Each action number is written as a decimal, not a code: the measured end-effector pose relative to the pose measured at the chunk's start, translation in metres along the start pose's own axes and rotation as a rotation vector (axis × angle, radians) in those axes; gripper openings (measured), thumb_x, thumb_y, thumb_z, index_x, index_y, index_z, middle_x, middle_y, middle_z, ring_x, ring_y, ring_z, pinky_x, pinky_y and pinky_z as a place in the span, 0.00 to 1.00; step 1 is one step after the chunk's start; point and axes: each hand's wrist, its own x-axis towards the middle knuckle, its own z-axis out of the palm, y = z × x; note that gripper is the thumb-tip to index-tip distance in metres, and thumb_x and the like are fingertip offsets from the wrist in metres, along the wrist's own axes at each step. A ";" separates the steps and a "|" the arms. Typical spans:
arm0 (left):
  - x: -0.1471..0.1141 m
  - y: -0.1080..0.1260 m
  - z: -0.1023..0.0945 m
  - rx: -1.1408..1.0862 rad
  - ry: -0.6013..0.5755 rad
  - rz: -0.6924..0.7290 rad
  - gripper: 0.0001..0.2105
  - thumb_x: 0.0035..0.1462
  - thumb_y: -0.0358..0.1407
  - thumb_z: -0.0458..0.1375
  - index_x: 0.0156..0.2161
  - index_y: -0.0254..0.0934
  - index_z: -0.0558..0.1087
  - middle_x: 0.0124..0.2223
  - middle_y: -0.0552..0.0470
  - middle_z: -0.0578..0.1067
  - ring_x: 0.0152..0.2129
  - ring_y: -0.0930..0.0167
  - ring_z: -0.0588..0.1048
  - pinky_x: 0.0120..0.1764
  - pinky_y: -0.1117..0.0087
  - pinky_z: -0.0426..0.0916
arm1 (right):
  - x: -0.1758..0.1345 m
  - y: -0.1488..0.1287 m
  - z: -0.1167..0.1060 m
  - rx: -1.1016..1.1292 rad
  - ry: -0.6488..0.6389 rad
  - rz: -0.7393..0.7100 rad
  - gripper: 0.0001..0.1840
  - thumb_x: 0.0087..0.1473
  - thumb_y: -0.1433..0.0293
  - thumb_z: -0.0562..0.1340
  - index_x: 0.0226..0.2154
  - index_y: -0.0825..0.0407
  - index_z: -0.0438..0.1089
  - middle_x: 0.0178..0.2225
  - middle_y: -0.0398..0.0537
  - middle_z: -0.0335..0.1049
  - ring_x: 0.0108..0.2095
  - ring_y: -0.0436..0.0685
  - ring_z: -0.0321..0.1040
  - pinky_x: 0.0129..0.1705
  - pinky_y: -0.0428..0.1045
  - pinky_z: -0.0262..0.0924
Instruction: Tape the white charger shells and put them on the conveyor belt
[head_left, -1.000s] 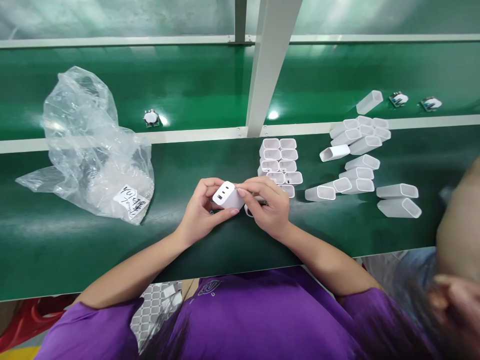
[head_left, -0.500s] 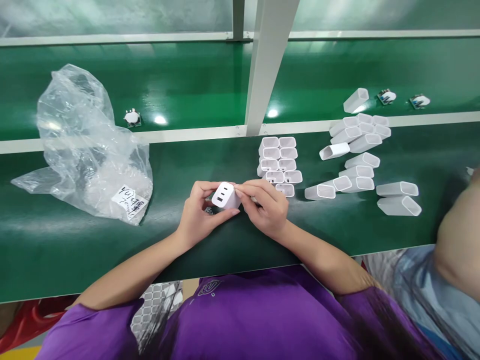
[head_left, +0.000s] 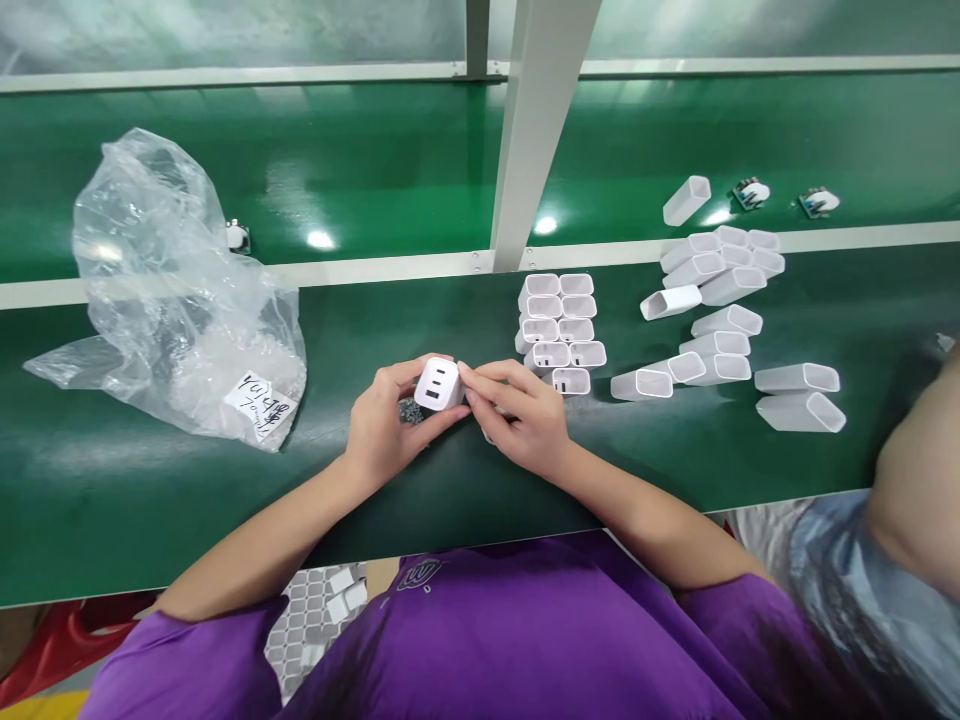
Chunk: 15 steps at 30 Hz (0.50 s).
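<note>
Left hand (head_left: 380, 420): fingers are gripping 1 shell (head_left: 443, 386), frame centre | Right hand (head_left: 529, 418): fingers are touching its edge, gap and hold unclear | Risk: uneven pushing could be twisting it loose

handwritten label (head_left: 262, 405) on bag (head_left: 150, 220), logo (head_left: 420, 573) on shirt (head_left: 525, 640): neither seems clearly readable.

The single head-mounted camera looks forward and down onto the tabletop (head_left: 637, 455) from above, at close range. Field of view: the wearer's purple shirt (head_left: 510, 630) at the lower edge, the left hand (head_left: 379, 420) and the right hand (head_left: 531, 425) near the centre, the pale post (head_left: 538, 130) at the upper edge.
</note>
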 end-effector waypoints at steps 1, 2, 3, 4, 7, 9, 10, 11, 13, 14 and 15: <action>0.000 0.000 0.000 -0.062 -0.030 -0.044 0.22 0.54 0.46 0.66 0.49 0.39 0.66 0.45 0.47 0.79 0.38 0.67 0.81 0.39 0.68 0.77 | 0.003 0.000 -0.002 0.099 -0.015 0.077 0.11 0.64 0.72 0.58 0.46 0.53 0.75 0.38 0.48 0.76 0.35 0.48 0.73 0.32 0.43 0.69; 0.001 0.001 -0.001 -0.131 -0.064 -0.088 0.21 0.55 0.45 0.64 0.50 0.39 0.67 0.46 0.47 0.79 0.38 0.68 0.80 0.38 0.68 0.77 | 0.005 0.000 -0.003 0.194 -0.031 0.158 0.10 0.64 0.71 0.60 0.44 0.52 0.76 0.38 0.47 0.76 0.35 0.49 0.72 0.31 0.43 0.68; 0.001 0.001 0.000 -0.195 -0.097 -0.129 0.20 0.56 0.45 0.63 0.50 0.39 0.67 0.46 0.47 0.79 0.38 0.68 0.80 0.38 0.69 0.76 | 0.008 0.000 -0.005 0.279 -0.051 0.238 0.09 0.63 0.70 0.61 0.42 0.52 0.76 0.37 0.46 0.76 0.35 0.49 0.72 0.30 0.42 0.67; 0.002 0.002 0.000 -0.243 -0.124 -0.163 0.18 0.57 0.44 0.61 0.50 0.39 0.69 0.45 0.48 0.79 0.37 0.69 0.79 0.36 0.70 0.76 | 0.010 0.000 -0.006 0.354 -0.070 0.319 0.08 0.61 0.69 0.62 0.41 0.52 0.77 0.36 0.46 0.76 0.33 0.48 0.71 0.28 0.41 0.65; 0.005 0.004 0.001 -0.285 -0.142 -0.236 0.16 0.57 0.42 0.59 0.48 0.38 0.72 0.43 0.48 0.78 0.35 0.69 0.77 0.34 0.70 0.73 | 0.012 -0.001 -0.007 0.515 -0.125 0.519 0.09 0.59 0.67 0.64 0.40 0.52 0.76 0.35 0.44 0.75 0.26 0.45 0.67 0.24 0.40 0.61; 0.006 0.005 0.000 -0.279 -0.152 -0.261 0.16 0.56 0.43 0.59 0.48 0.38 0.74 0.44 0.48 0.78 0.36 0.67 0.77 0.35 0.69 0.73 | 0.011 -0.001 -0.004 0.564 -0.152 0.590 0.11 0.58 0.64 0.65 0.41 0.52 0.76 0.35 0.43 0.74 0.22 0.43 0.62 0.22 0.40 0.57; 0.007 0.006 -0.001 -0.269 -0.161 -0.269 0.17 0.56 0.43 0.58 0.48 0.38 0.74 0.44 0.48 0.79 0.37 0.67 0.77 0.36 0.69 0.73 | 0.010 -0.001 -0.003 0.577 -0.159 0.609 0.12 0.57 0.63 0.65 0.41 0.52 0.76 0.34 0.42 0.73 0.21 0.42 0.61 0.22 0.40 0.56; 0.007 0.006 -0.001 -0.255 -0.173 -0.275 0.17 0.56 0.43 0.58 0.48 0.38 0.74 0.45 0.48 0.79 0.38 0.66 0.77 0.36 0.69 0.73 | 0.009 -0.001 -0.001 0.585 -0.163 0.622 0.13 0.57 0.62 0.65 0.42 0.52 0.76 0.32 0.42 0.72 0.20 0.42 0.59 0.21 0.40 0.54; 0.007 0.005 -0.003 -0.217 -0.192 -0.282 0.17 0.56 0.44 0.58 0.48 0.39 0.75 0.45 0.49 0.79 0.37 0.66 0.77 0.36 0.69 0.72 | 0.008 -0.001 0.001 0.589 -0.167 0.633 0.14 0.57 0.61 0.65 0.42 0.52 0.75 0.30 0.40 0.70 0.20 0.42 0.58 0.22 0.40 0.53; 0.007 0.005 -0.004 -0.200 -0.195 -0.284 0.17 0.57 0.45 0.57 0.48 0.39 0.75 0.45 0.49 0.79 0.37 0.66 0.77 0.36 0.69 0.72 | 0.008 -0.001 0.001 0.586 -0.171 0.636 0.14 0.57 0.61 0.65 0.42 0.52 0.75 0.30 0.40 0.70 0.20 0.42 0.58 0.23 0.40 0.53; 0.007 0.005 -0.004 -0.186 -0.197 -0.286 0.17 0.57 0.45 0.56 0.48 0.39 0.75 0.44 0.49 0.80 0.36 0.67 0.77 0.36 0.69 0.71 | 0.008 -0.001 0.002 0.580 -0.171 0.637 0.14 0.57 0.61 0.65 0.42 0.52 0.75 0.30 0.40 0.70 0.20 0.42 0.58 0.23 0.41 0.54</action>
